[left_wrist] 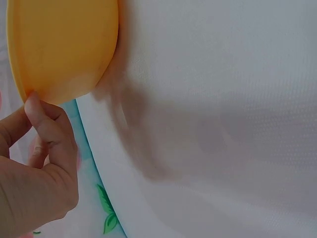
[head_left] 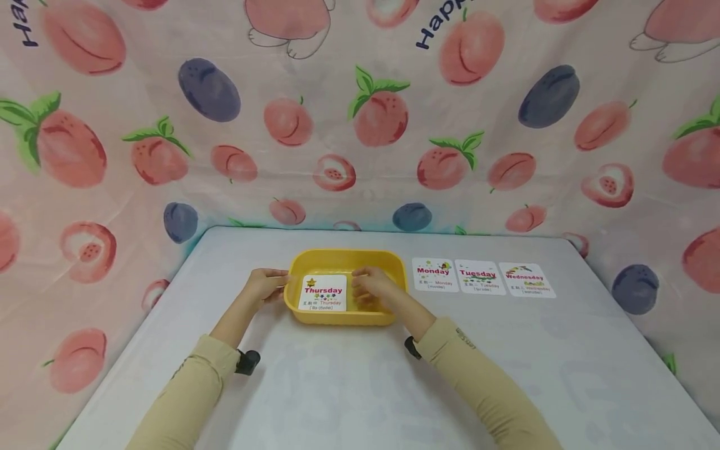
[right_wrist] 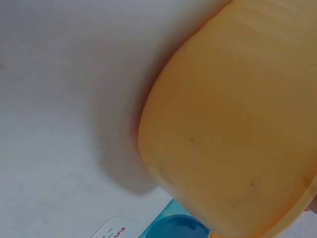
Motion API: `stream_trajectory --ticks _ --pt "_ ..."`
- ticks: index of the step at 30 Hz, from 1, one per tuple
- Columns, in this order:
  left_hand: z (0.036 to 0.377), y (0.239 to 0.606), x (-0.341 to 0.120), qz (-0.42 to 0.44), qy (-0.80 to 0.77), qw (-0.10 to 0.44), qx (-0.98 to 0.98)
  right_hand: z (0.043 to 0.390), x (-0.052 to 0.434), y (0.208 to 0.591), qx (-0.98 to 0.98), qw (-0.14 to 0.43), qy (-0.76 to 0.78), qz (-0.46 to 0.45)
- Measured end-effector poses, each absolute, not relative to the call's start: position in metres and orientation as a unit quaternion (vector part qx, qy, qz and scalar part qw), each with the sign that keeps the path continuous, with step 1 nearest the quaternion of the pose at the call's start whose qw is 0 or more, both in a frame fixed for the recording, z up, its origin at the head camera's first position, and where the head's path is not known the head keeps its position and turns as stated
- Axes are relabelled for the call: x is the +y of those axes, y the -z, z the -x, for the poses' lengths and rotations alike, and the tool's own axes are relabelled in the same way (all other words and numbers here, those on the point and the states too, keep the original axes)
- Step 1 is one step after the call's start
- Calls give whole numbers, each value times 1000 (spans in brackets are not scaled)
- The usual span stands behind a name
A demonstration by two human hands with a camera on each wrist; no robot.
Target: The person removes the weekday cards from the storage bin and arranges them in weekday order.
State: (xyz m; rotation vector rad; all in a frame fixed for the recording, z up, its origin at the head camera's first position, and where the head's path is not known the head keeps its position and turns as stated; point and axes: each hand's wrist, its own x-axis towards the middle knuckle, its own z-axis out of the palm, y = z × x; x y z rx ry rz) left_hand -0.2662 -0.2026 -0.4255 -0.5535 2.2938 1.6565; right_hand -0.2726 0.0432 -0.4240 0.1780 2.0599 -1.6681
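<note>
A yellow plastic basin (head_left: 344, 319) stands on the table. A white card printed "Thursday" (head_left: 324, 293) lies inside it on the left, face up. At the basin's left end my left hand (head_left: 263, 286) pinches the rim between thumb and fingers; the left wrist view shows this hand (left_wrist: 44, 153) at the lip of the basin (left_wrist: 64, 44). Reaching over the near right side, my right hand (head_left: 375, 286) is inside the basin, its loosely bent fingers just right of the card. In the right wrist view the basin's outer wall (right_wrist: 228, 124) hides nearly all of that hand.
To the right of the basin, a Monday card (head_left: 435, 275), a Tuesday card (head_left: 480, 278) and a Wednesday card (head_left: 527, 280) lie in a row. Behind the white table (head_left: 349, 387) hangs a fruit-patterned cloth (head_left: 337, 125), which also covers both sides.
</note>
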Motion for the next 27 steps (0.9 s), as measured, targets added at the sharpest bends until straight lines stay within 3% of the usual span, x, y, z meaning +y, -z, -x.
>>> stream_trajectory --ticks 13,27 --pt "265 425 -202 186 -569 130 790 280 40 433 709 273 637 -129" --pt "263 424 -201 181 -576 119 788 275 22 439 595 247 740 -194"
